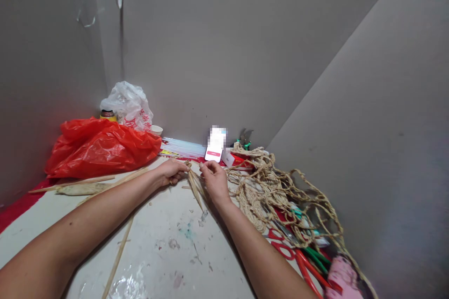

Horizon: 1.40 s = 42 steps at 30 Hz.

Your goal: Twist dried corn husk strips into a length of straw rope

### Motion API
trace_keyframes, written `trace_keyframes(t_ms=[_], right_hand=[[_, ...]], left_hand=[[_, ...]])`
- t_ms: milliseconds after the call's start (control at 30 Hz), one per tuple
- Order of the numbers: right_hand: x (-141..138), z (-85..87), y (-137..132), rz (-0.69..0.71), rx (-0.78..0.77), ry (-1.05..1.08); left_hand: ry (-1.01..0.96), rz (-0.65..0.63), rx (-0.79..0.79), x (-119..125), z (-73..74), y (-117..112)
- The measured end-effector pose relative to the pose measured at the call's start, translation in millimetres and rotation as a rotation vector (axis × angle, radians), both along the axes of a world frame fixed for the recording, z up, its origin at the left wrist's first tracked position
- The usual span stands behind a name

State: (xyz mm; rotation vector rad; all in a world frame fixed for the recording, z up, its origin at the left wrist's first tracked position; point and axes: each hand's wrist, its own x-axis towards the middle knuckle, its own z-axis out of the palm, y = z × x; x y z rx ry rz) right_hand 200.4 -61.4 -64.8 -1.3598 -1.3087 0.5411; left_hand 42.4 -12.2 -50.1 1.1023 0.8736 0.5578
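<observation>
My left hand [171, 173] pinches the knotted top of a small bundle of dried, straw-coloured leaf strips [195, 186], perhaps corn husk. The loose ends of the strips hang down toward the table. Just right of the bundle, my right hand [215, 181] is closed, thumb against fingers. Whatever it pinches is too small to make out. Under both hands lies a pale, stained tabletop [168, 243]. More dried leaf strips [84, 188] rest beyond my left forearm, and a long thin strip [119, 257] lies between my arms.
A heap of braided straw rope [259, 187] fills the right side, with red-handled scissors [284, 248] and a pink roll [342, 278] nearby. At the back stand a phone [214, 147], clear sticks [184, 147], a red plastic bag [101, 147] and a white bag [129, 103] against grey walls.
</observation>
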Motion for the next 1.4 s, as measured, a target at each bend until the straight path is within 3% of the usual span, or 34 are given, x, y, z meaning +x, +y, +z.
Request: trace_keyframes(t_ms=[267,567,767,1033,1400], right_hand=[[-17,-4.9,-7,-0.067,-0.097,-0.257],[-6,-12.1,0,0.051,-0.173,-0.152],[-2,-9.3,2,0.125,-0.155,-0.259],[-4,-10.1,5,0.032,-0.123,-0.385],[1,-10.6,7,0.089,-0.081,-0.473]], left_hand=[[-0.006,0.01,0.022,-1,-0.1,-1],[-0.01,0.002,0.027,-1,-2.2,1],[0.004,0.017,0.029,0,-0.9,0],[0.008,-0.005,0.023,1,-1.6,0],[0.005,0.001,0.028,-1,-5.2,3]])
